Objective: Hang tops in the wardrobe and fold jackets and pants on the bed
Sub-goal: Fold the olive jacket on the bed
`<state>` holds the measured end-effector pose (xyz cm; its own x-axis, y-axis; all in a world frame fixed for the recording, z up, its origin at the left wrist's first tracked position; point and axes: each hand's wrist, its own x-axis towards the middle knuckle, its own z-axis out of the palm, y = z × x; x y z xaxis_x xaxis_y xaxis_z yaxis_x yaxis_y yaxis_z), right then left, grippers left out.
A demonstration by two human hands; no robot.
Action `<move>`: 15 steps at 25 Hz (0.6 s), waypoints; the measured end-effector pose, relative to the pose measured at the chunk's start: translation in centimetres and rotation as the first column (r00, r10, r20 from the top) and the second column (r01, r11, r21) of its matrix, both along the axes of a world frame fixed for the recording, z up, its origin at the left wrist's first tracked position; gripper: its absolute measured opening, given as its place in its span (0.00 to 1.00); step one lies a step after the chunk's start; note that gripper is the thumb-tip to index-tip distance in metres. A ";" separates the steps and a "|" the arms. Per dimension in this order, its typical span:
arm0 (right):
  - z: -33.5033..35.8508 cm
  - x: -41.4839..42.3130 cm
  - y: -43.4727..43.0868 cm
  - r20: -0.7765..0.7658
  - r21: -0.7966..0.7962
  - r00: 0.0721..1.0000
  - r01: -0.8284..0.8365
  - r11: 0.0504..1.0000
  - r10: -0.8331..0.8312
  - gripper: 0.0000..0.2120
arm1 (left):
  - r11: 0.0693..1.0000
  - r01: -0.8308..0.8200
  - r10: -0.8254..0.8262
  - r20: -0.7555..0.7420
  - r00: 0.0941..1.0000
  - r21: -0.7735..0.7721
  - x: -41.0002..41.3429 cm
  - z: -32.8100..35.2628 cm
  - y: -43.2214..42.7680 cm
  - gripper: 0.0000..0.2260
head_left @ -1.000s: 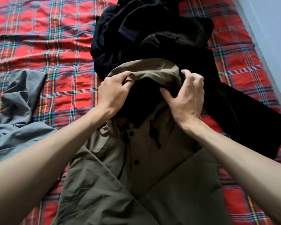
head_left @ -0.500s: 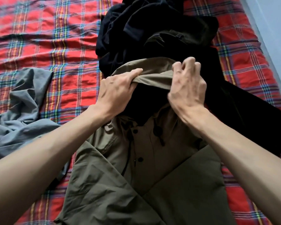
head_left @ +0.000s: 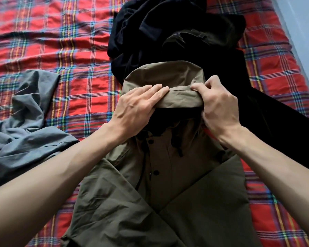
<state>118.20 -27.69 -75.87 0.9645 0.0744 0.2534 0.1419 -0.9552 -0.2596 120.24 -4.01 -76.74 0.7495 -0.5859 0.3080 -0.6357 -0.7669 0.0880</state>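
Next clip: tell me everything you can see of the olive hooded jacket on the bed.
The olive jacket looks like thin, slightly creased woven fabric, with dark snap buttons down the front and black drawcords at the neck. It lies face up on the red plaid bedsheet, both sleeves folded across its front. Its hood rests on a pile of black clothes. The left hand holds the hood's brim and the right hand pinches it.

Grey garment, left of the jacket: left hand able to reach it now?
Probably yes: grey garment lies uncovered beside the left forearm; left hand must first release the olive jacket's hood.
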 end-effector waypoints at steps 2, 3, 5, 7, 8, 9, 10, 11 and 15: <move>-1.0 -0.6 -0.6 0.074 0.031 0.991 -0.113 0.993 0.111 0.19 | 0.999 0.026 -0.029 0.079 0.996 0.041 -0.2 -0.5 0.4 0.21; -1.9 -1.0 -1.1 0.105 0.023 0.981 -0.165 0.986 0.162 0.20 | 0.998 0.033 -0.040 0.132 0.990 0.061 -0.5 -0.8 0.7 0.21; -4.2 -1.7 -2.1 0.070 -0.006 0.966 -0.247 0.969 0.247 0.22 | 0.989 0.036 -0.061 0.173 0.983 0.144 -1.0 -2.4 1.2 0.22; -5.9 -2.0 -2.2 -0.259 -0.046 0.923 -0.308 0.950 0.286 0.29 | 0.941 0.097 -0.069 -0.097 0.993 0.324 -1.9 -4.2 1.5 0.25; -6.2 -2.2 -1.9 -0.458 -0.049 0.848 -0.324 0.945 0.267 0.34 | 0.897 0.147 -0.021 -0.293 0.956 0.416 -2.3 -5.0 1.7 0.27; -6.1 -2.2 -1.6 -0.574 -0.028 0.779 -0.326 0.945 0.251 0.36 | 0.870 0.187 0.047 -0.453 0.890 0.456 -2.4 -5.6 2.0 0.31; -5.6 -1.9 -1.2 -0.574 0.026 0.780 -0.289 0.957 0.251 0.35 | 0.886 0.181 0.104 -0.564 0.819 0.426 -2.1 -5.6 2.2 0.34; -4.9 -1.3 -0.9 -0.480 0.112 0.843 -0.214 0.970 0.242 0.32 | 0.942 0.107 0.112 -0.602 0.791 0.317 -1.5 -5.3 2.2 0.35; -3.8 2.9 1.6 -0.020 -0.026 0.996 -0.085 0.996 0.085 0.26 | 0.971 -0.206 0.227 -0.189 0.955 0.125 2.9 -4.8 1.8 0.30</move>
<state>121.11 -26.08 -79.69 0.9590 0.1627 0.2322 0.2181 -0.9466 -0.2376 123.17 -2.17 -81.54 0.9020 -0.4234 0.0849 -0.4308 -0.8957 0.1103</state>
